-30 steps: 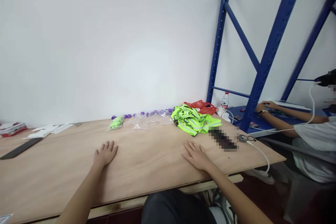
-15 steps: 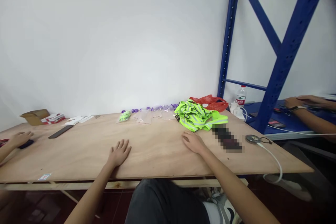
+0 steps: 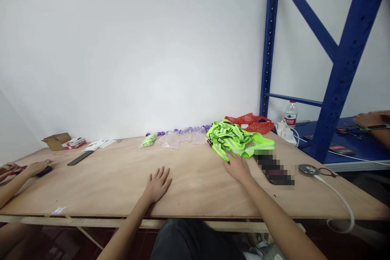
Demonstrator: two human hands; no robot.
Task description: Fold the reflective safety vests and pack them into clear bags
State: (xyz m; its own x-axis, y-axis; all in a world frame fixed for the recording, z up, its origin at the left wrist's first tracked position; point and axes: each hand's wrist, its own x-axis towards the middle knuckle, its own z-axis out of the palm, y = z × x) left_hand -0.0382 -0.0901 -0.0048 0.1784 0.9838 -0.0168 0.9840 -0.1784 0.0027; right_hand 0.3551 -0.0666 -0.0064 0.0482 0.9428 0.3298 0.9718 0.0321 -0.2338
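My left hand (image 3: 157,185) lies flat, palm down, on the plywood table (image 3: 100,183), fingers apart, holding nothing. My right hand (image 3: 238,167) is stretched forward on the board, fingers apart, its fingertips at the near edge of a heap of neon-yellow reflective vests (image 3: 237,140). Just right of that hand lies a dark object that is blurred out (image 3: 274,167). A row of clear bags with purple pieces (image 3: 179,135) and a small bag with a yellow-green item (image 3: 148,141) lie along the wall side.
A red plastic bag (image 3: 251,121) sits behind the vests. A water bottle (image 3: 290,114), white cable (image 3: 335,195) and round charger (image 3: 307,169) lie right, beside a blue rack (image 3: 338,85). Other people's hands (image 3: 33,167) are at both edges. A cardboard box (image 3: 56,141) and black strip (image 3: 79,158) sit left.
My right hand has slid forward to the edge of the vests. The view has swung left and lower, bringing another person's hands at the left edge into sight.
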